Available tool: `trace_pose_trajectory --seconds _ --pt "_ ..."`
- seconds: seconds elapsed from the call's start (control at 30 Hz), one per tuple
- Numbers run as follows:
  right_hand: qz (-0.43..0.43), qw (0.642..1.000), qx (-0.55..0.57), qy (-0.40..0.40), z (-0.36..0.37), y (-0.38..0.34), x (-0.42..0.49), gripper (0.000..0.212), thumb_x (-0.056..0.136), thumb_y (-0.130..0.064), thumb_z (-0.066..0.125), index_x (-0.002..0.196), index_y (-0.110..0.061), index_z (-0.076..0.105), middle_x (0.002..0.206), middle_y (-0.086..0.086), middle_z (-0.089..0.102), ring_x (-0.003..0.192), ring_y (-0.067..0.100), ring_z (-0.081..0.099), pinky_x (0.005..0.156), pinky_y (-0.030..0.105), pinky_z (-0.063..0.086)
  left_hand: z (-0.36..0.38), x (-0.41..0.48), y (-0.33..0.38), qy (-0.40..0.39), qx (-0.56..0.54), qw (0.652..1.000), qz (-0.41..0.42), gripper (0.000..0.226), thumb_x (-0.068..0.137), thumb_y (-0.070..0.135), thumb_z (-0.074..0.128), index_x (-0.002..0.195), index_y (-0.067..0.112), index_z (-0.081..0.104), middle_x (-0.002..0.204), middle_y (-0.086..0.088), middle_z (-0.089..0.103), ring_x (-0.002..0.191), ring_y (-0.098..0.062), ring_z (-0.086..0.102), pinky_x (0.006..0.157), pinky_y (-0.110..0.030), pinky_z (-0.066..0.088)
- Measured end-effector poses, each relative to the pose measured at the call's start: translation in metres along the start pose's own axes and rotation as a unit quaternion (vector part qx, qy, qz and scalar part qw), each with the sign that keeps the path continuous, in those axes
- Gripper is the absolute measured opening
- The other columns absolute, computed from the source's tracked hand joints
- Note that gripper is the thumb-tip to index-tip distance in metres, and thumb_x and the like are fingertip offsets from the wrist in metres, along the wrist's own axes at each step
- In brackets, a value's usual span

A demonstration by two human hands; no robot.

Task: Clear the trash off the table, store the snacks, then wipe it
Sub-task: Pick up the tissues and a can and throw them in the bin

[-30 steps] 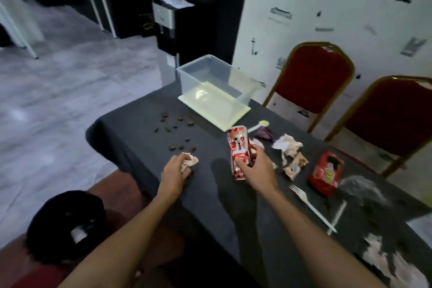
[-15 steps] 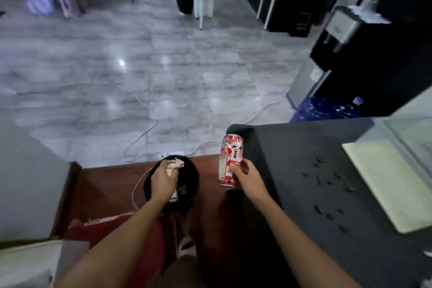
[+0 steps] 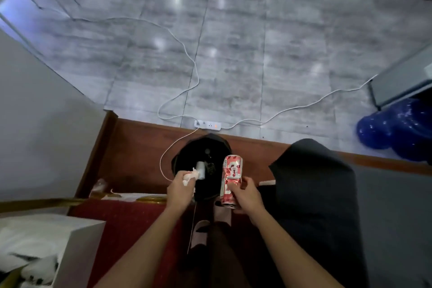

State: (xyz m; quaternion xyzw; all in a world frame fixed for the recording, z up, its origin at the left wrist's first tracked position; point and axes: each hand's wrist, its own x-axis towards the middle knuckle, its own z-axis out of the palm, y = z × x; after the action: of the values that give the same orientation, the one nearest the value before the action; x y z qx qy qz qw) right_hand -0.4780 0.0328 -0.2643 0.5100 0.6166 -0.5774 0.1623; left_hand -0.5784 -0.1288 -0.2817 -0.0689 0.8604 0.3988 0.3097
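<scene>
Right grip (image 3: 246,195) round dented red-and-white can (image 3: 232,174), left grip (image 3: 180,190) pinching crumpled white tissue (image 3: 189,176); black bin (image 3: 184,155) below

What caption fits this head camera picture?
Left hand holding crumpled white tissue, right hand gripping dented red-and-white drink can, both over a round black bin.

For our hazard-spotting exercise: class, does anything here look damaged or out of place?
The red can in the right hand looks dented around its middle. A white cable and power strip lie loose on the floor by the black bin.
</scene>
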Motion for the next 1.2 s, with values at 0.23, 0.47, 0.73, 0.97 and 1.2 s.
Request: trace_pose_trajectory --seconds 0.23,0.47,0.73,0.97,1.2 --pt "0.063 0.995 -0.075 0.004 0.055 0.047 0.176 0.049 0.086 -0.042 0.063 0.124 -0.014 0.050 0.116 0.010 0.063 0.098 0.028 0.062 0.078 0.035 0.052 0.095 0.131 -0.065 -0.033 -0.053 0.993 -0.102 0.024 0.088 0.030 0.060 0.106 0.014 0.059 0.071 -0.001 0.060 0.059 -0.017 0.055 0.054 -0.026 0.043" --pt "0.109 0.989 -0.102 -0.020 0.102 0.094 0.251 0.054 0.088 -0.043 0.060 0.128 -0.012 0.044 0.121 0.015 0.061 0.106 0.036 0.060 0.089 0.045 0.052 0.138 0.199 -0.126 -0.067 -0.033 0.989 -0.125 0.042 0.091 0.040 0.054 0.126 0.018 0.048 0.110 -0.005 0.060 0.085 -0.023 0.063 0.073 -0.040 0.053" --pt "0.096 0.980 -0.163 -0.060 0.078 0.051 0.183 0.058 0.099 -0.038 0.042 0.150 -0.014 0.027 0.149 0.011 0.040 0.129 0.030 0.046 0.095 0.032 0.040 0.093 0.146 -0.093 -0.100 0.127 0.984 -0.077 0.038 0.096 0.026 0.047 0.133 0.017 0.047 0.110 -0.008 0.062 0.073 -0.009 0.054 0.058 -0.025 0.037" --pt "-0.099 0.948 -0.303 0.023 0.011 -0.041 0.038 0.055 0.101 -0.026 0.035 0.152 -0.010 0.020 0.161 0.005 0.013 0.149 0.023 0.008 0.118 0.040 0.020 0.033 0.037 0.036 -0.110 0.231 0.956 0.141 0.041 0.095 0.016 0.045 0.134 0.006 0.045 0.137 -0.017 0.048 0.126 -0.034 0.045 0.102 -0.044 0.040" --pt "-0.202 0.901 -0.316 0.219 -0.065 -0.079 -0.079 0.056 0.098 -0.022 0.040 0.150 -0.009 0.023 0.160 0.006 0.016 0.148 0.024 0.009 0.114 0.043 0.025 0.021 -0.049 0.140 -0.105 0.300 0.872 0.373 0.046 0.096 0.014 0.040 0.141 0.006 0.037 0.149 -0.012 0.037 0.140 -0.026 0.029 0.114 -0.045 0.020"
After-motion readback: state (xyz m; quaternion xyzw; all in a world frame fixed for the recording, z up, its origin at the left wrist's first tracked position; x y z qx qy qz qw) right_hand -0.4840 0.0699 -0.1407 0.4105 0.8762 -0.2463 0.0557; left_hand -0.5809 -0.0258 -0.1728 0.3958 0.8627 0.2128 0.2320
